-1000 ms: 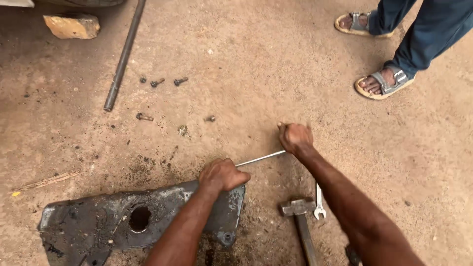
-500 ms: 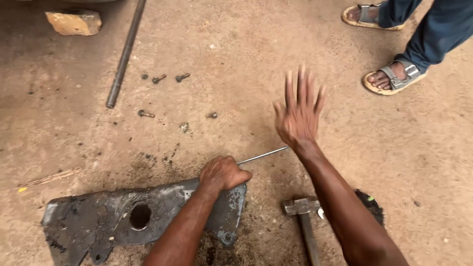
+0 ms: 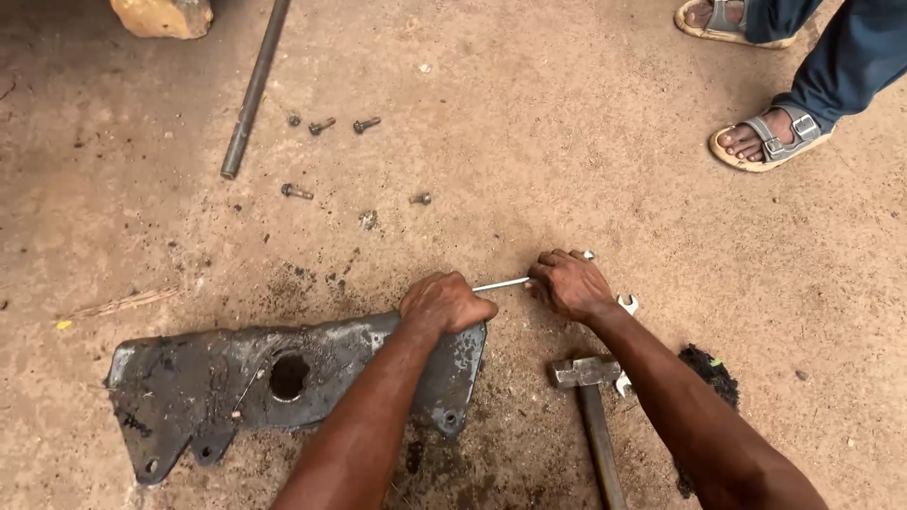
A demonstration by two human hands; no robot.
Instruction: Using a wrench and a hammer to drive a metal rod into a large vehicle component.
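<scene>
Our left hand (image 3: 444,304) fists on the heavy, greasy bracket (image 3: 283,378); beside it, our right hand (image 3: 570,283) clamps the thin, stiff spanner (image 3: 503,282) shaft, likely slippery.

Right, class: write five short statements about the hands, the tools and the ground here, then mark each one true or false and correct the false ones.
1. The left hand rests on the dark metal plate. True.
2. The right hand grips the hammer. False: it holds a thin silver wrench; the hammer lies untouched on the ground.
3. Loose bolts lie on the dirt beyond the plate. True.
4. The long metal rod lies across the plate. False: it lies apart, farther away.
5. Another person's sandalled feet show at upper right. True.
</scene>
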